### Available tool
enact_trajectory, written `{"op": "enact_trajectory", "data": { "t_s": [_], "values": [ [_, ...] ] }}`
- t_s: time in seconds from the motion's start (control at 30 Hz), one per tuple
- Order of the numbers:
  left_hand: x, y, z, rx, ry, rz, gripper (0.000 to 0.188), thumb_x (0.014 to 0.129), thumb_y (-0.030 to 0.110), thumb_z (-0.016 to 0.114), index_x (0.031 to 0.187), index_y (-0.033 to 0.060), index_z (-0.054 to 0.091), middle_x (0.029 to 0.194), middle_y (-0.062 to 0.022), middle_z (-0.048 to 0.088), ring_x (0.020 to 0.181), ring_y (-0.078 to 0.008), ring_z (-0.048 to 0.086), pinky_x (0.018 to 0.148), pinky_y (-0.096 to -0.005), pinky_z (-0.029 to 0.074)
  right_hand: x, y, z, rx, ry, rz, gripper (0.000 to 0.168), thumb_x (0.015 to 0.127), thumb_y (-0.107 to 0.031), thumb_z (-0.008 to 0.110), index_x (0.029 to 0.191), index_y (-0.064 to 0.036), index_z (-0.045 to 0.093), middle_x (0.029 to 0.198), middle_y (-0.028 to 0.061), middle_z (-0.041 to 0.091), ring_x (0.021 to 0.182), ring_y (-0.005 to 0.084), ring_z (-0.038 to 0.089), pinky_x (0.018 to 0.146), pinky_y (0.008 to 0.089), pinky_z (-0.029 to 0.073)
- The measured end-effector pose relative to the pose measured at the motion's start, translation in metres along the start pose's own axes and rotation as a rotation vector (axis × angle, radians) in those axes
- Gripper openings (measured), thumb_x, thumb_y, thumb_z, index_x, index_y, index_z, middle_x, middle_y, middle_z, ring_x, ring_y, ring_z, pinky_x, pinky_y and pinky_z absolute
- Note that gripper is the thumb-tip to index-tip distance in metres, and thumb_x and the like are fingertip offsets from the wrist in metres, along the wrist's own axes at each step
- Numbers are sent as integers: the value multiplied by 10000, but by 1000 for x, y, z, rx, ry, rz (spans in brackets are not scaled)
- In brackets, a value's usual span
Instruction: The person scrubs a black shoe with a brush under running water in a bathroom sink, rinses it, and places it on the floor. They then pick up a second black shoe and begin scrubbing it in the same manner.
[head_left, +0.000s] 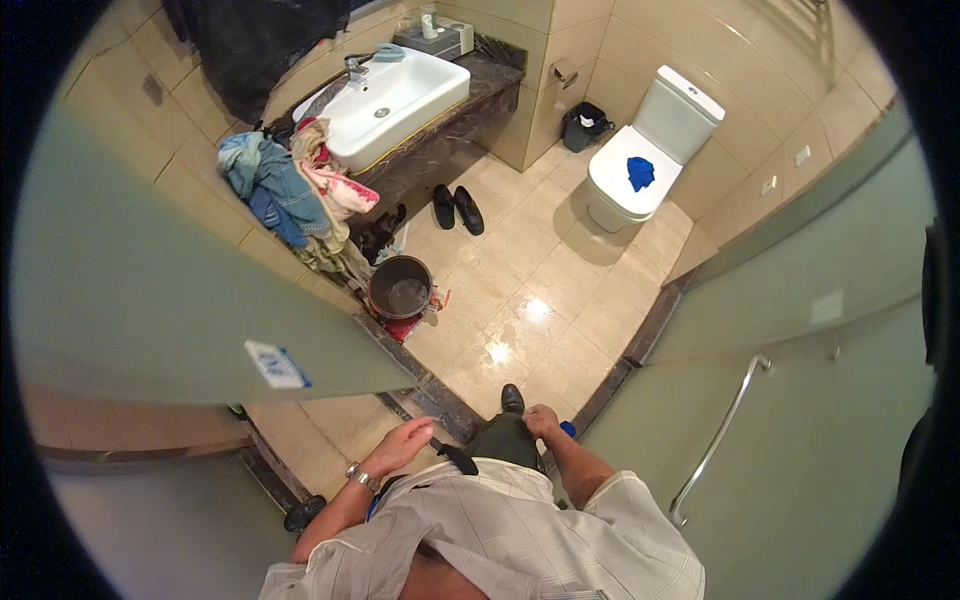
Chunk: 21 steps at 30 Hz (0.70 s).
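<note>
My left hand (403, 445), with a metal-band wristwatch (362, 476) on the wrist, is held out at my left side. Its fingers are extended and nothing shows in them. It is nearest to the loose black belt end (459, 459) at my waist. My right hand (540, 421) hangs beside my dark trousers (506, 442), its fingers curled. A small piece of blue material (568, 428) shows just behind that wrist; whether the hand holds it is hidden. One black shoe (513, 398) of mine stands on the tiled floor at the shower threshold.
A dark bucket (400, 287) stands left ahead, near piled clothes (281, 187) by the white washbasin (397, 105). Black shoes (457, 210) lie beyond. A blue cloth (640, 173) rests on the closed toilet lid (607, 161). Frosted glass panels (187, 300) flank me; the right has a metal handle (720, 442).
</note>
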<state>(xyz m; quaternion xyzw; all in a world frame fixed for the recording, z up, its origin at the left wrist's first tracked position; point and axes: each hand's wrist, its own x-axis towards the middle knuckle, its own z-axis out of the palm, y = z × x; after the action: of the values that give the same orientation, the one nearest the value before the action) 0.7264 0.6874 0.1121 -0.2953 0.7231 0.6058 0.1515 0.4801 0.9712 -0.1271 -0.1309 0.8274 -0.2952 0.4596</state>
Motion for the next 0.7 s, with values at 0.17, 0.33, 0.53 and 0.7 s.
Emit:
{"op": "enact_trajectory", "data": {
  "t_s": [0.17, 0.33, 0.53, 0.7],
  "values": [
    [88, 117, 32, -68, 23, -18, 489, 1059, 334, 570, 1402, -15, 566, 1123, -84, 705, 973, -146, 661, 884, -315, 540, 15, 10, -96, 508, 18, 263, 139, 890, -150, 625, 758, -106, 624, 676, 8, 553, 585, 151, 561, 515, 324, 518],
    [161, 167, 26, -50, 118, -33, 504, 1032, 364, 619, 1370, -8, 596, 1028, -61, 712, 920, -128, 656, 833, -301, 541, 43, 5, -168, 353, 30, 236, 47, 901, -139, 638, 917, -95, 645, 736, 6, 582, 626, 141, 587, 539, 312, 532],
    [234, 183, -2, -177, 272, -76, 466, 1027, 349, 628, 1339, 3, 620, 1035, -51, 719, 886, -126, 670, 798, -289, 553, 87, -48, -215, 449, 74, 133, 42, 907, -107, 612, 934, -121, 584, 757, -10, 571, 574, 117, 555, 505, 294, 499],
    [302, 184, -39, -229, 343, -27, 426, 1021, 326, 616, 1283, -8, 644, 1004, -62, 716, 872, -121, 667, 793, -297, 547, 164, -84, -250, 503, -10, 107, 86, 892, -81, 616, 957, -130, 590, 753, -22, 576, 567, 97, 545, 484, 267, 464]
  ]
}}
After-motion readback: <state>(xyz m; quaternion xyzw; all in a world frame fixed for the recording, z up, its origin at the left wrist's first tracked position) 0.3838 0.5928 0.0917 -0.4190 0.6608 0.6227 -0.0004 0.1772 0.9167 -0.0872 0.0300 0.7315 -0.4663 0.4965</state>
